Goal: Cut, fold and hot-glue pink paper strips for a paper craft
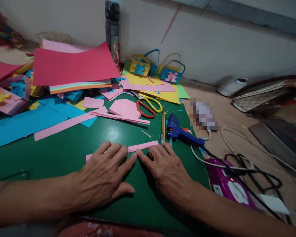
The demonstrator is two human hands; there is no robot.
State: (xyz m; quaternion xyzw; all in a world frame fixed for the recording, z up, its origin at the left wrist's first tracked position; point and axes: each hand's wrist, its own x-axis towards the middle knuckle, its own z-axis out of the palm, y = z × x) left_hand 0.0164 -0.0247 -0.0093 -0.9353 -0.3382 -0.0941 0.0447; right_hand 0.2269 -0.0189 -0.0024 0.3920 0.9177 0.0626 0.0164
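Note:
A narrow, folded-looking pink paper strip (pixel 143 146) lies slantwise on the green tabletop under both hands. My left hand (pixel 101 174) rests palm down over its left half, fingers spread and thumb stretched out to the side. On the right end of the strip, my right hand (pixel 166 166) presses with its fingertips. One of its fingers reaches out toward the left hand, the others are bent, and the thumb is hidden. Just beyond the right hand are a blue glue gun (pixel 181 131) and a yellow craft knife (pixel 163 125). Red-and-yellow-handled scissors (pixel 150 107) lie farther back.
Pink paper strips (pixel 64 126), blue sheets (pixel 27 121) and a red paper stack (pixel 74 65) cover the back left. Small paper bags (pixel 140 67) with bows stand near the wall. At right are a purple power strip (pixel 230 184), cables and a pixelated object (pixel 204 115).

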